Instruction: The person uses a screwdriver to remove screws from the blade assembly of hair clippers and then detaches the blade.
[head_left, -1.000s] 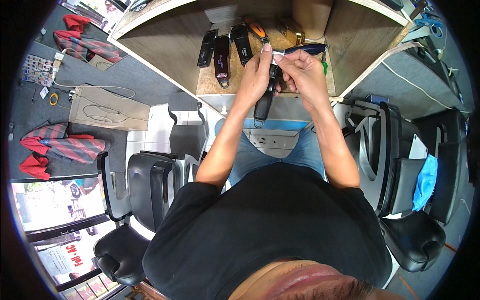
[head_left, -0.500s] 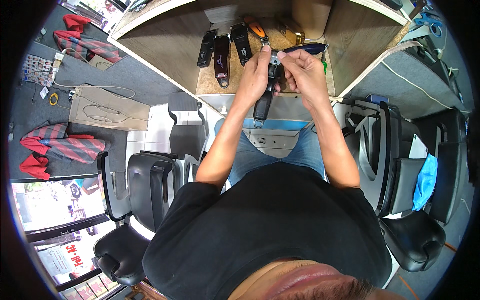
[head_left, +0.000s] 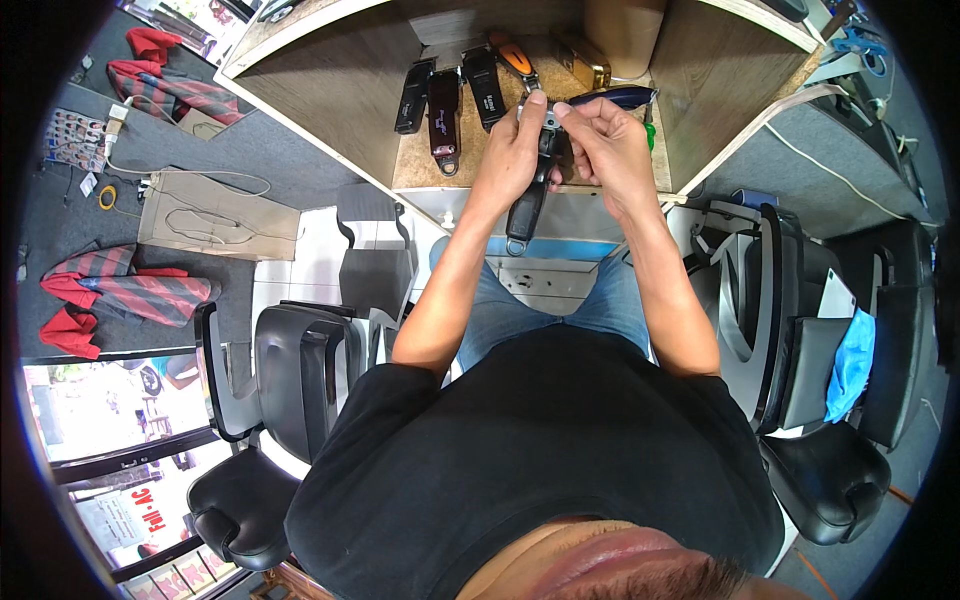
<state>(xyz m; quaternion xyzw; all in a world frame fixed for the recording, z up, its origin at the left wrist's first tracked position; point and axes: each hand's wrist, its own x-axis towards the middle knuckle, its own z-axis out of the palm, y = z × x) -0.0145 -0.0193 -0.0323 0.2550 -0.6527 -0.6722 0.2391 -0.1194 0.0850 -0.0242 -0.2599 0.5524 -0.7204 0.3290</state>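
Observation:
A black hair clipper (head_left: 528,212) hangs over the shelf's front edge, its silver blade end pointing away from me and the loop at its other end toward me. My left hand (head_left: 510,152) is closed around the clipper's upper part, the thumb lying by the blade. At the other side of the blade, my right hand (head_left: 610,148) pinches with thumb and forefinger at the metal; anything small between these fingertips is hidden. Beyond my hands lie a small black clipper (head_left: 411,98), a dark brown clipper (head_left: 444,118), another black clipper (head_left: 484,90) and an orange-and-black trimmer (head_left: 514,60).
A gold trimmer (head_left: 582,66) and a dark blue clipper (head_left: 622,97) lie on the right of the wooden shelf (head_left: 420,172). Wooden side walls (head_left: 335,95) flank it. Black barber chairs (head_left: 300,370) stand at both sides. Red-and-grey cloth (head_left: 135,290) is at the left.
My left thumb has shifted slightly to the right, covering more of the blade end. The clipper and my right hand have barely moved.

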